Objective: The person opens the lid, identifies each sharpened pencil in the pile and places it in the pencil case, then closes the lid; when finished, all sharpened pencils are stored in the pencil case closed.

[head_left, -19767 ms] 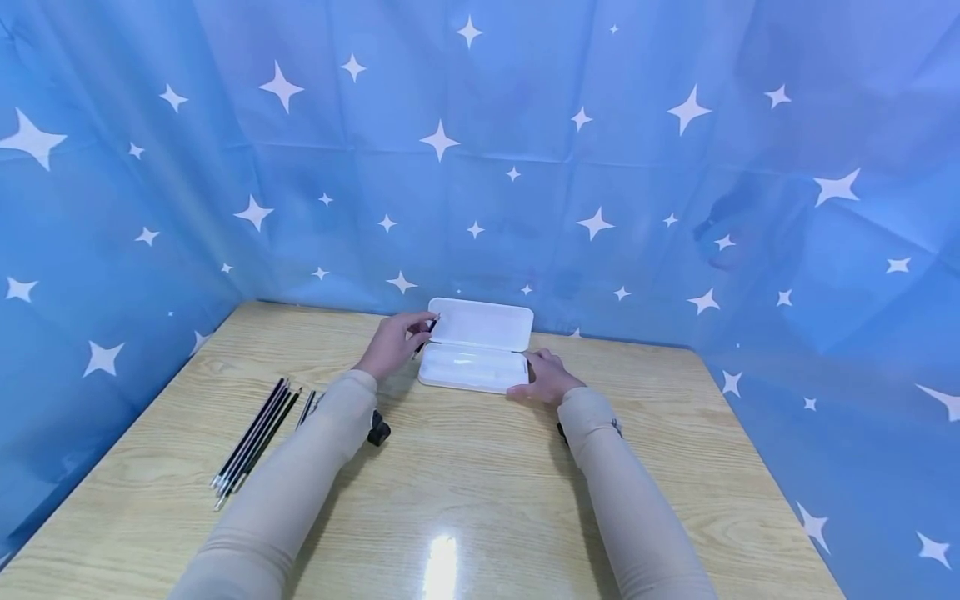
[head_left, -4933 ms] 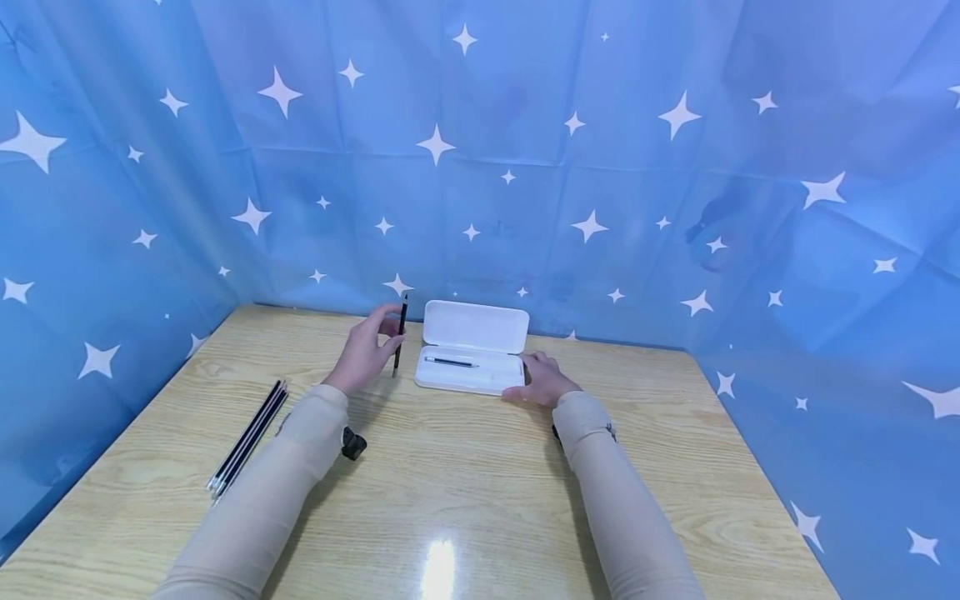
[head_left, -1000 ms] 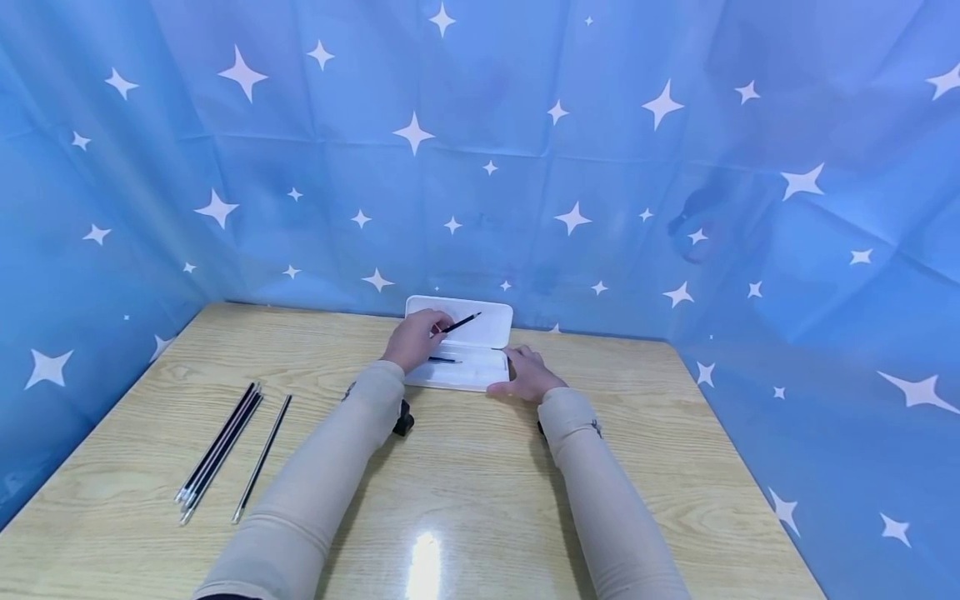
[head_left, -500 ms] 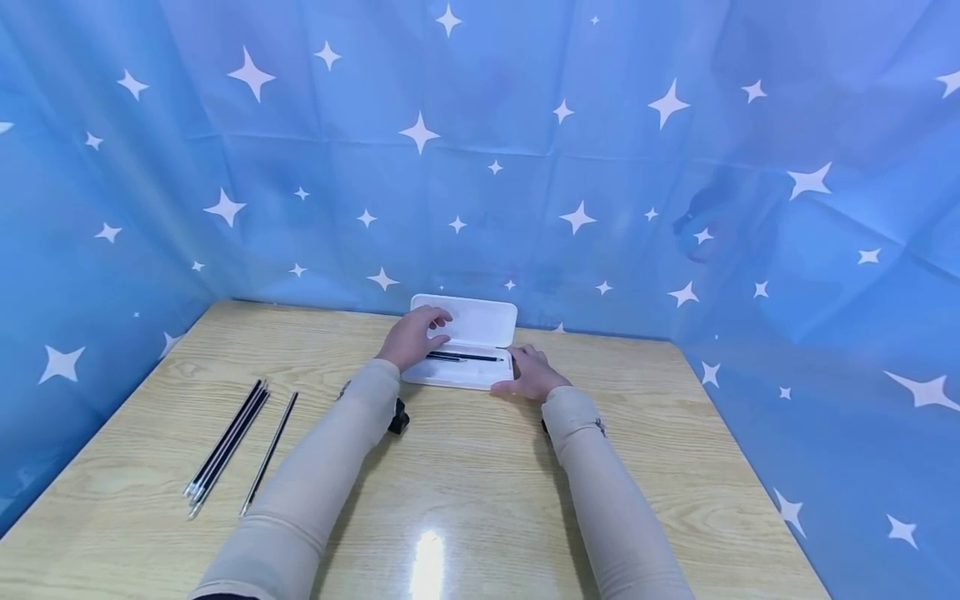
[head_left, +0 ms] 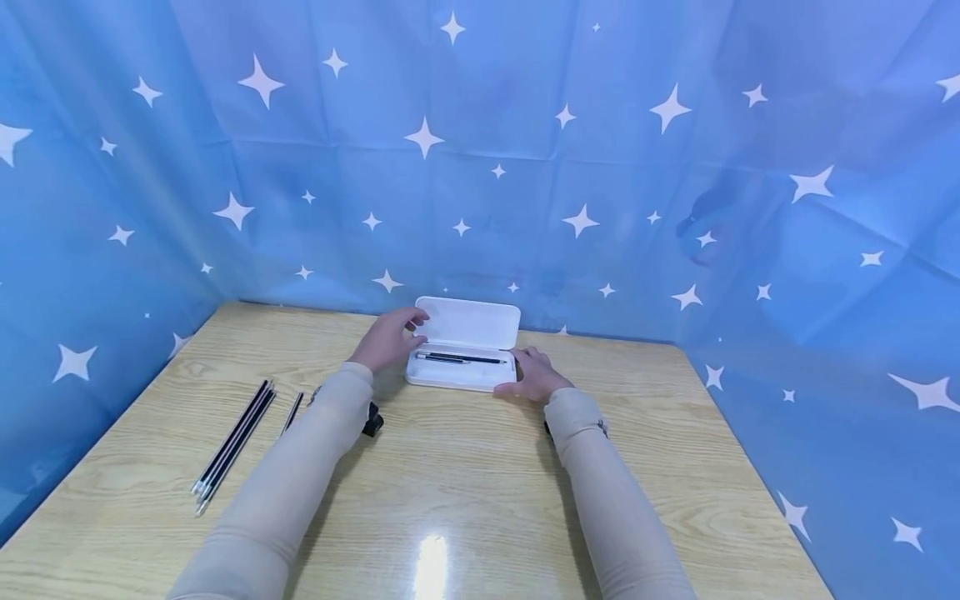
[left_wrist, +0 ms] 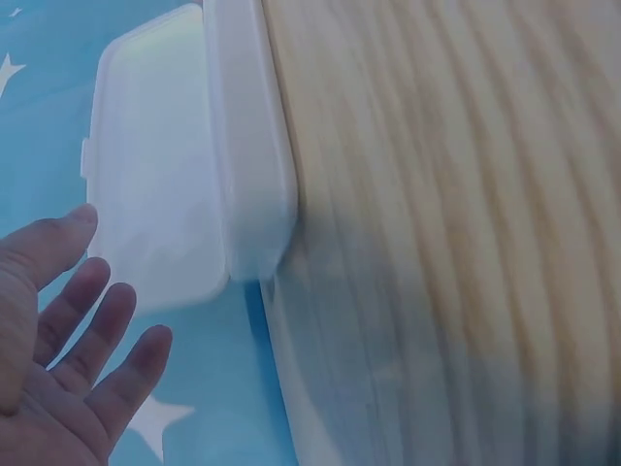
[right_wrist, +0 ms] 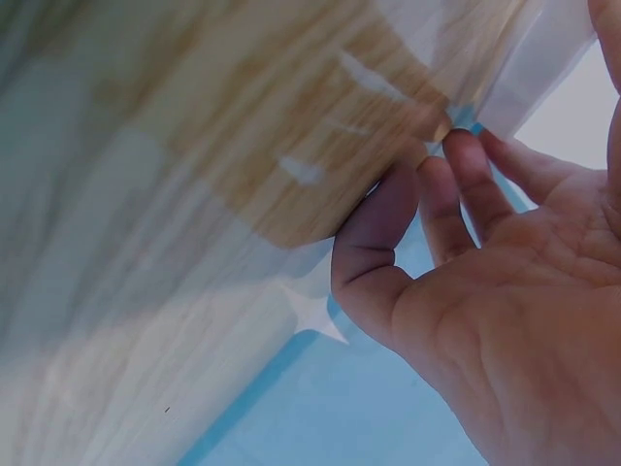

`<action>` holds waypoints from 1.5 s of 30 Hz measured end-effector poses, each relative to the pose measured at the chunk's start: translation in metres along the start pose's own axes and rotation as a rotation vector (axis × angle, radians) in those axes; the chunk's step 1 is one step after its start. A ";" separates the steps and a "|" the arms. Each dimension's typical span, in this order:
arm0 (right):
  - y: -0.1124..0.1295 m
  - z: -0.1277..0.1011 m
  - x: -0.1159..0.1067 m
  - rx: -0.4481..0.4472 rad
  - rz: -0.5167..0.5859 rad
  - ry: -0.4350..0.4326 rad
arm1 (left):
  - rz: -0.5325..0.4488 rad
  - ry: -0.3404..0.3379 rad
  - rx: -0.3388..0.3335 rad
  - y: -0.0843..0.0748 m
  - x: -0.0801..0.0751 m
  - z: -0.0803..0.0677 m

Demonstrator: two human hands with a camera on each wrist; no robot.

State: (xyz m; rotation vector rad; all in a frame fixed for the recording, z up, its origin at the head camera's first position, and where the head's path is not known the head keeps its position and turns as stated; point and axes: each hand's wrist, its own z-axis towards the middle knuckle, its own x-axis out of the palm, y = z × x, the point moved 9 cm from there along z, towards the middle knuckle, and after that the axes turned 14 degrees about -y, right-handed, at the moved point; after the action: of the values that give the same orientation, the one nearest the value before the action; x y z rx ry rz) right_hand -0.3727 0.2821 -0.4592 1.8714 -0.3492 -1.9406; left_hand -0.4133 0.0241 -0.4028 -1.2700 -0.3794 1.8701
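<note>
- Pencils (head_left: 459,358) lie inside the open white case (head_left: 480,323) at the surface's (head_left: 465,492) far edge.
- Left hand (head_left: 386,340) hovers beside the case, fingers (left_wrist: 92,316) relaxed and spread, holding nothing.
- Right hand (head_left: 534,377) rests against the case's right end, fingers loosely extended.
- More pencils (head_left: 232,446) lie far left.

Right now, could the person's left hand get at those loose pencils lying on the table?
Probably yes. The left hand is open and holds nothing, and the loose pencils lie on bare table on its own side, beside the forearm, with nothing between.
</note>
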 end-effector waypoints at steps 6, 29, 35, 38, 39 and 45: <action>0.000 -0.001 0.000 0.000 -0.003 -0.002 | 0.022 -0.007 0.023 0.014 -0.019 -0.006; 0.003 0.002 0.005 -0.027 -0.009 -0.010 | 0.050 0.045 -0.080 0.076 -0.095 -0.045; 0.000 -0.001 0.003 -0.035 0.013 0.002 | 0.037 0.065 -0.115 0.089 -0.102 -0.052; -0.001 -0.002 0.004 -0.029 0.016 0.009 | 0.036 0.075 -0.126 0.097 -0.107 -0.058; -0.001 -0.002 0.004 -0.026 0.014 0.007 | 0.039 0.078 -0.129 0.099 -0.109 -0.059; -0.002 0.000 0.003 -0.016 0.000 -0.001 | 0.073 0.108 -0.131 0.103 -0.126 -0.068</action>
State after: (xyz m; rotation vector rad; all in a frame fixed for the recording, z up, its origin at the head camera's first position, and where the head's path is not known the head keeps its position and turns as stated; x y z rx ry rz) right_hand -0.3727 0.2830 -0.4628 1.8604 -0.3332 -1.9391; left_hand -0.3824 -0.1491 -0.4199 -1.4839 -0.4081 1.8530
